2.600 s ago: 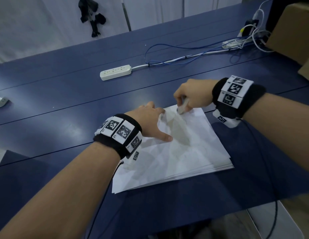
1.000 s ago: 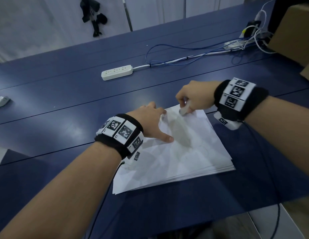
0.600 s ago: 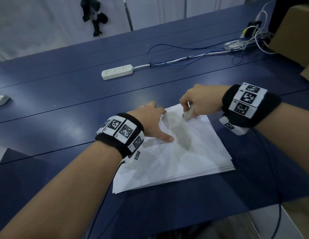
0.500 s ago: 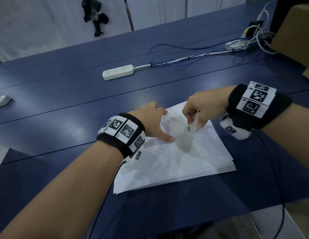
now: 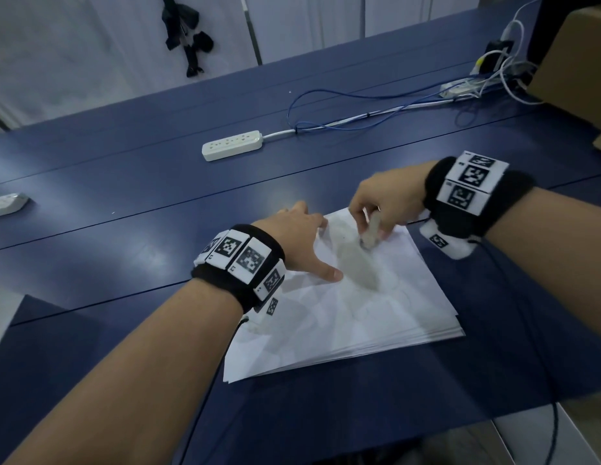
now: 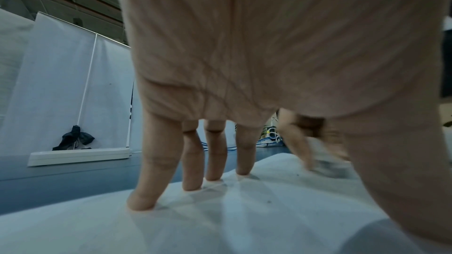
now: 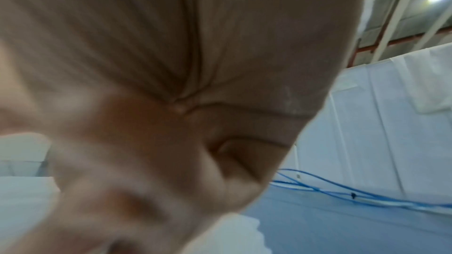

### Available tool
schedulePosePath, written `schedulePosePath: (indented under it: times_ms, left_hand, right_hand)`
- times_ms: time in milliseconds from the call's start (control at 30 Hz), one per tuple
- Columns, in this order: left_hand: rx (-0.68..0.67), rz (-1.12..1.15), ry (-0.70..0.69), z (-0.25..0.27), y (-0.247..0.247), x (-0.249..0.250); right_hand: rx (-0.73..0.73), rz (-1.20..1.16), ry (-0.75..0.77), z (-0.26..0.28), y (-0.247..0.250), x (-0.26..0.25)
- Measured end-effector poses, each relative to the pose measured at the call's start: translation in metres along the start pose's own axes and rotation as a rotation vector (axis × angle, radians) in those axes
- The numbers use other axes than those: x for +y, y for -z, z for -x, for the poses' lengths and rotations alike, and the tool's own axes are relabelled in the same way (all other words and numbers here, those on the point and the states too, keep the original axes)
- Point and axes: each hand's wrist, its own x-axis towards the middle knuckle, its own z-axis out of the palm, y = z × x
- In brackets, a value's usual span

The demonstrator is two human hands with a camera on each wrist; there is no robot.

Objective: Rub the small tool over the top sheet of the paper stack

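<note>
Our left hand [image 5: 301, 238] lies flat, fingers spread, pinning the thin, floppy white paper stack [image 5: 376, 313]. Our right hand [image 5: 386, 203] has its grip pinching a small, light, stiff whitish eraser-like block [image 5: 371, 233]; best held by its sides.

White paper stack [image 5: 359, 307] on a navy table [image 5: 124, 203] — cream power strip [image 5: 231, 145], blue cable [image 5: 342, 95]

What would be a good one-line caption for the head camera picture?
Left hand presses flat on a stack of white paper while the right hand rubs a small pale eraser-like block across it.
</note>
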Motion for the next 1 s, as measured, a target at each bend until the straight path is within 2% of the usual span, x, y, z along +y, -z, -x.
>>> schedulePosePath:
  times_ms: [67, 133, 167, 233, 300, 333, 433, 500, 667, 733, 833, 867, 900, 1000]
  left_hand:
    - [-0.004, 0.004, 0.001, 0.001, 0.0, 0.0]
    - [-0.002, 0.0, -0.002, 0.001, 0.0, 0.0]
    - [0.003, 0.0, -0.004, 0.001, -0.001, -0.001]
    - [0.008, 0.003, -0.001, 0.001, -0.001, -0.001]
    - [0.006, 0.0, 0.002, 0.0, -0.001, -0.001]
    - [0.005, 0.001, 0.003, 0.0, 0.0, 0.0]
    - [0.007, 0.003, 0.003, 0.001, 0.0, 0.0]
    - [0.009, 0.002, 0.004, 0.002, -0.001, -0.001]
    - [0.003, -0.005, 0.01, 0.001, -0.001, 0.0]
    - [0.002, -0.003, 0.01, 0.001, 0.0, 0.0]
    - [-0.007, -0.001, 0.013, 0.002, 0.0, 0.0]
    - [-0.006, -0.004, 0.013, 0.002, 0.0, 0.001]
    - [-0.003, -0.005, 0.013, 0.002, 0.0, 0.0]
    - [-0.005, -0.003, 0.014, 0.001, 0.0, 0.0]
  right_hand:
    - [0.182, -0.058, -0.053, -0.008, 0.006, -0.002]
    - [0.256, -0.037, -0.043, -0.008, 0.006, -0.001]
    - [0.238, -0.031, -0.006, -0.007, 0.005, 0.002]
    - [0.088, 0.011, 0.055, 0.002, 0.0, 0.002]
    - [-0.063, 0.037, 0.052, 0.006, -0.001, 0.003]
    - [-0.063, 0.055, 0.034, 0.006, -0.001, 0.002]
    - [0.134, 0.019, -0.032, 0.001, 0.002, 0.004]
    - [0.21, 0.003, -0.043, 0.003, -0.001, 0.004]
    - [0.021, 0.061, -0.019, 0.014, -0.005, 0.0]
    - [0.075, 0.042, -0.051, 0.01, -0.003, 0.0]
    - [0.267, 0.011, -0.074, 0.004, -0.002, 0.003]
    - [0.279, 0.014, -0.058, 0.006, -0.003, 0.002]
    - [0.248, 0.017, -0.021, 0.008, -0.004, 0.002]
    - [-0.012, 0.07, 0.041, 0.014, -0.006, -0.001]
